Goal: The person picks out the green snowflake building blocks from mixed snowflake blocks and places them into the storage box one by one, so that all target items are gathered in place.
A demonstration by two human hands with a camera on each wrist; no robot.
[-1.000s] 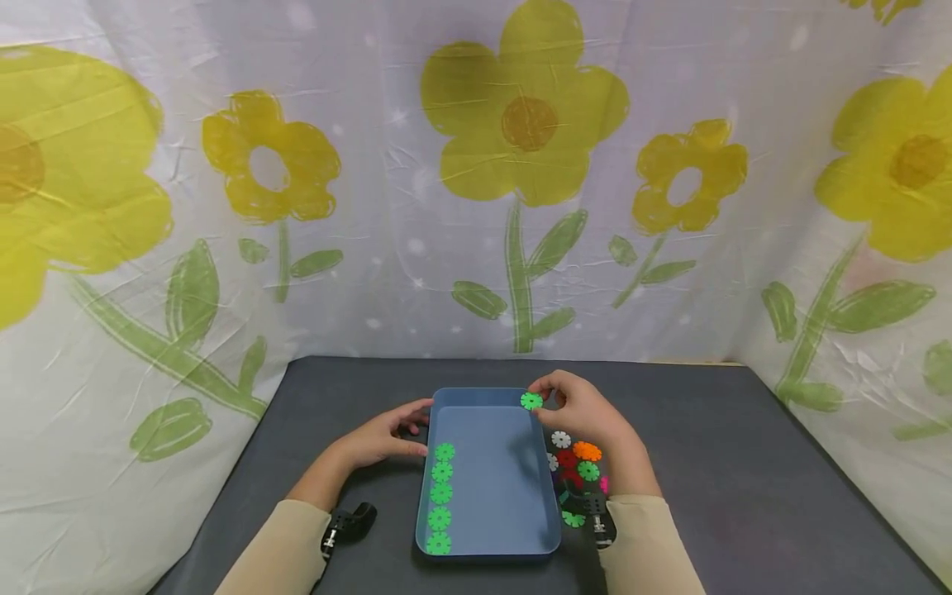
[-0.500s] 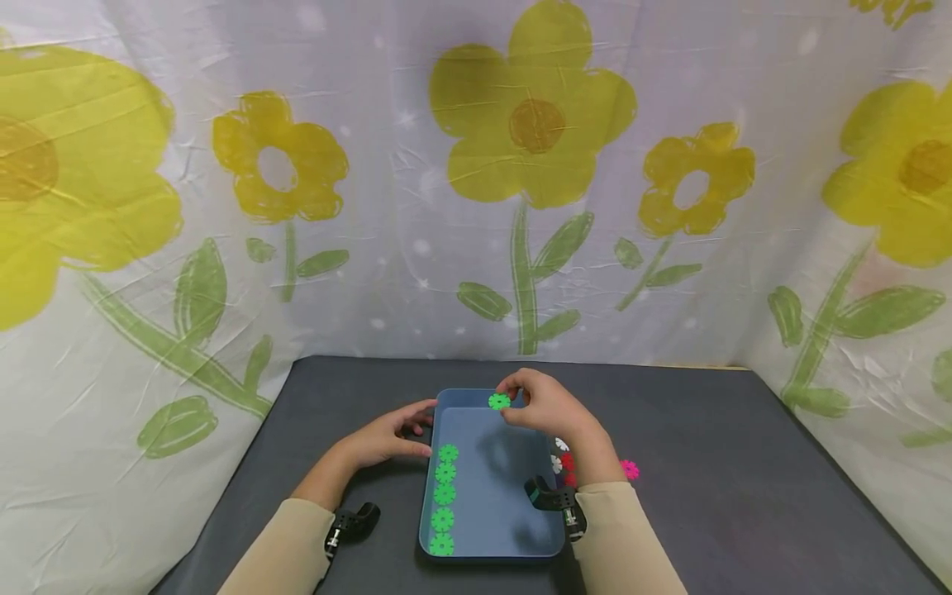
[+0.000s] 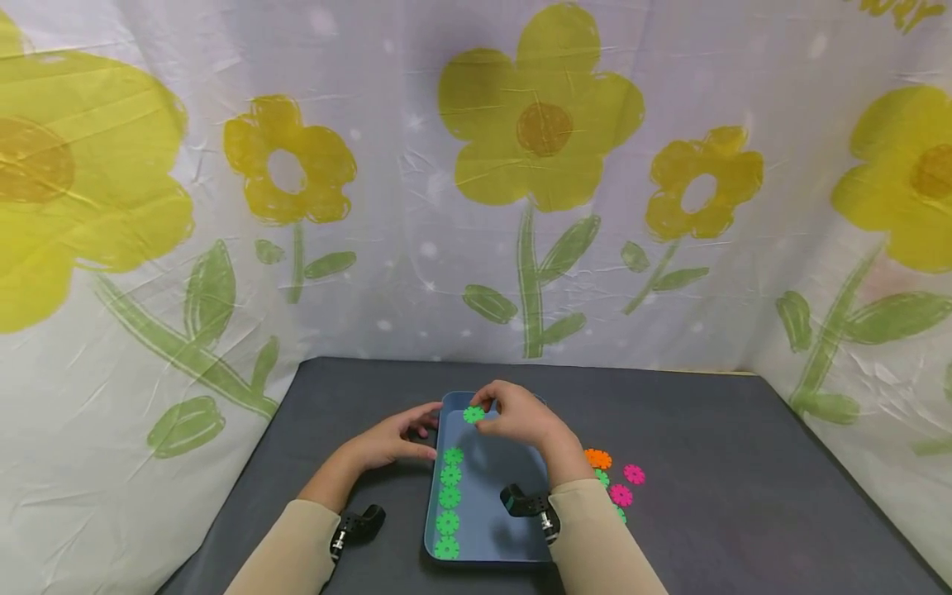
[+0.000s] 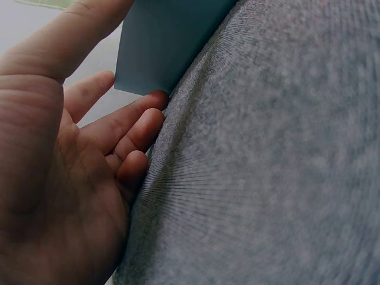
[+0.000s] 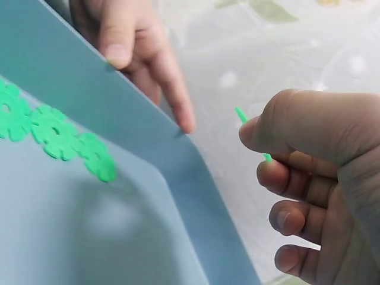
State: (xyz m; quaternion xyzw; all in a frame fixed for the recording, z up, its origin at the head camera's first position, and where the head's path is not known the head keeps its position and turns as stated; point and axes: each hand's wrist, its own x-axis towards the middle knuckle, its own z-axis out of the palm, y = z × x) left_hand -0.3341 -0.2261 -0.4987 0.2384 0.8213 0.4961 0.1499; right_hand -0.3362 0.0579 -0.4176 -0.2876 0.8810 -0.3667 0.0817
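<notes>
A blue rectangular tray (image 3: 491, 483) lies on the dark tabletop. Along its left side runs a column of several green notched, flower-shaped plastic discs (image 3: 449, 497). My right hand (image 3: 521, 421) pinches another green disc (image 3: 473, 414) between thumb and forefinger over the tray's far end. The right wrist view shows that disc (image 5: 240, 114) edge-on, raised above the rim, with the other fingers loosely curled. At the tray's left wall rests my left hand (image 3: 390, 438), its thumb and forefinger touching the rim. In the left wrist view its fingertips lie at the tray's lower edge (image 4: 157, 53).
Right of the tray, partly behind the right forearm, lie loose discs: an orange one (image 3: 597, 459), pink ones (image 3: 621, 495) and green ones (image 3: 602, 478). A flower-printed curtain (image 3: 387, 314) hangs behind the table. A wrist camera (image 3: 524, 502) overlaps the tray's near right part.
My right hand has carried the green disc leftward from the tray's far right corner to its far left part. The left hand has stayed at the left rim.
</notes>
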